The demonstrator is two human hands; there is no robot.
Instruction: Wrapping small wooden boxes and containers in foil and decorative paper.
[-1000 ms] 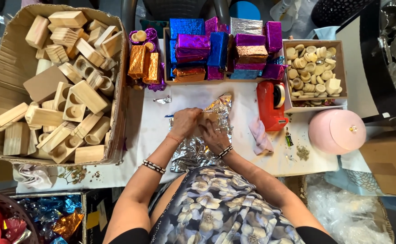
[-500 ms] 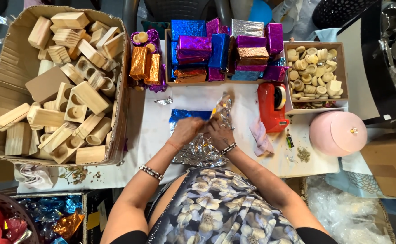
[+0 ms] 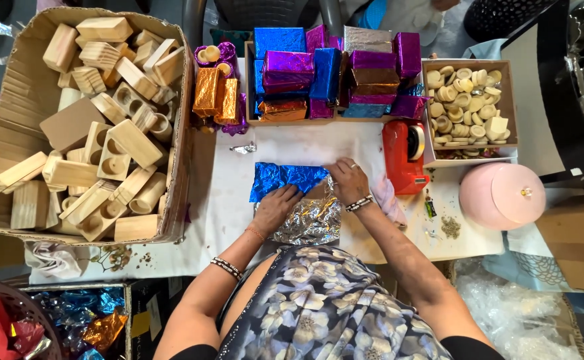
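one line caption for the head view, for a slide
Both hands, left hand and right hand, press blue foil flat on the white table, beside a red tape dispenser.

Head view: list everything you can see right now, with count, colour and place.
blue foil sheet: one, blue, table centre, under both hands
silver foil: one crumpled sheet, silver, below the blue one
wooden blocks: many, pale wood, cardboard box at left
wrapped blocks: many, blue, purple, copper, silver, tray at top
orange wrapped pieces: a few, orange, left of tray
wooden discs: many, pale, box at top right
tape dispenser: one, red, right of hands
pink lidded container: one, right
left hand: flat on blue foil
right hand: pressing foil's right end
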